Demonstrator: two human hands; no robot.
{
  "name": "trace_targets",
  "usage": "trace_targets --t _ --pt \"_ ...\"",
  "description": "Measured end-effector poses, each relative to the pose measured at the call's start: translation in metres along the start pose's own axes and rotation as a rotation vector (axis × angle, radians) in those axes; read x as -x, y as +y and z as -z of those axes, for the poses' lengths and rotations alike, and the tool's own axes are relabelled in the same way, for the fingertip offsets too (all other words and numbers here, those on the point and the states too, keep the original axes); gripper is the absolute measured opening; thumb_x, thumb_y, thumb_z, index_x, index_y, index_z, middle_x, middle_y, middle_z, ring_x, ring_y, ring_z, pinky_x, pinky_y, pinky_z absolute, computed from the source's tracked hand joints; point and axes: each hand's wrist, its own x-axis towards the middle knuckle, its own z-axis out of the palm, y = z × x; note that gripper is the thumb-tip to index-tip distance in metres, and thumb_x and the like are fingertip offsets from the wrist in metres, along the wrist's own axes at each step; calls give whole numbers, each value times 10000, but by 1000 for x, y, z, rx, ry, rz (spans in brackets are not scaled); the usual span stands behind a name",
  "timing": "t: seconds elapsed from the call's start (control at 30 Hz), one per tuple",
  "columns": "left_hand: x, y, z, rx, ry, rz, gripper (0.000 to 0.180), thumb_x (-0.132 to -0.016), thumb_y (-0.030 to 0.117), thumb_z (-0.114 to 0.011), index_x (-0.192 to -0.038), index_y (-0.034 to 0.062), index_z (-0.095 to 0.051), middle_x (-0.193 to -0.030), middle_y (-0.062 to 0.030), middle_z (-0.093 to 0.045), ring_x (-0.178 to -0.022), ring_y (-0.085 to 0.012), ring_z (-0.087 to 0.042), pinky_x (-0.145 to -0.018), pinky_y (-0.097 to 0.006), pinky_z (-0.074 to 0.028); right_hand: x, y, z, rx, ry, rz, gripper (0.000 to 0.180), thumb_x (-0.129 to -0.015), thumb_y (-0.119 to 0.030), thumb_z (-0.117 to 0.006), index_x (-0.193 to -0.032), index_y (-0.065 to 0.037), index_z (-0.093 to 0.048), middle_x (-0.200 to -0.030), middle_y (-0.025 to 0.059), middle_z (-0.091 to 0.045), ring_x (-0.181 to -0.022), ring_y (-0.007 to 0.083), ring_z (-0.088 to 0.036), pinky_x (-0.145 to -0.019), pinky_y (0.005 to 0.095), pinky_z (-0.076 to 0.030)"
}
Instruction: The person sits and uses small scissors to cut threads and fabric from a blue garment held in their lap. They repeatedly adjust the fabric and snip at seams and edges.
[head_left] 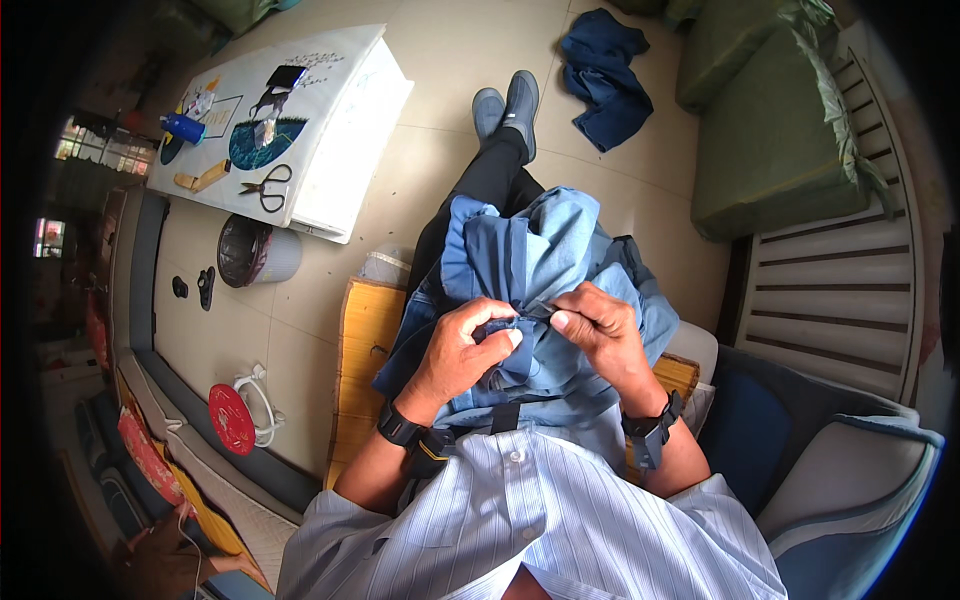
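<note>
A blue denim garment [555,235] lies bunched across my lap, light and dark patches of cloth showing. Over its middle, my left hand [465,350] is closed in a pinch on a dark fold of the denim. My right hand [602,335] also pinches, thumb against forefinger, at a dark edge of the same cloth just beside the left. The short gap between my fingertips is bridged by dark fabric. Whether a small tool or thread is in the right fingers is too small to tell.
On a white table [350,140] at the far left lie scissors [268,188], a yellowish wooden piece [203,177] and a blue item [182,128]. A waste bin [262,250] and a red round stool top [231,419] stand left. More denim [603,80] lies on the floor ahead; a slatted bench [835,285] is right.
</note>
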Motion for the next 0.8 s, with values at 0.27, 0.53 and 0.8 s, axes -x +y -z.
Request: trace_targets --t 0.27,0.53,0.8 --pt "0 7 11 18 -1 -87 281 -870 64 -744 -1140 -7 -712 -1113 -80 -653 -1006 -145 -631 -891 -281 -503 2 -11 -2 167 -26 132 196 -916 -160 -783 -1023 -5 -728 -791 108 -600 -725 283 -626 -663 374 -499" --pt "7 9 15 44 -3 -150 91 -948 68 -690 -999 -7 -691 -1104 -110 -644 -1031 -176 -619 -901 -313 -497 4 -33 -13 411 -92 322 223 -832 -114 -813 -996 -28 -689 -843 101 -624 -672 302 -652 -558 398 -501" --pt "18 -23 57 298 401 -23 47 -990 19 -606 -951 27 -632 -1130 -76 -614 -1010 -151 -613 -928 -296 -487 24 -11 3 25 64 118 210 -891 -99 -792 -1051 -14 -686 -861 52 -614 -640 200 -592 -577 331 -469"
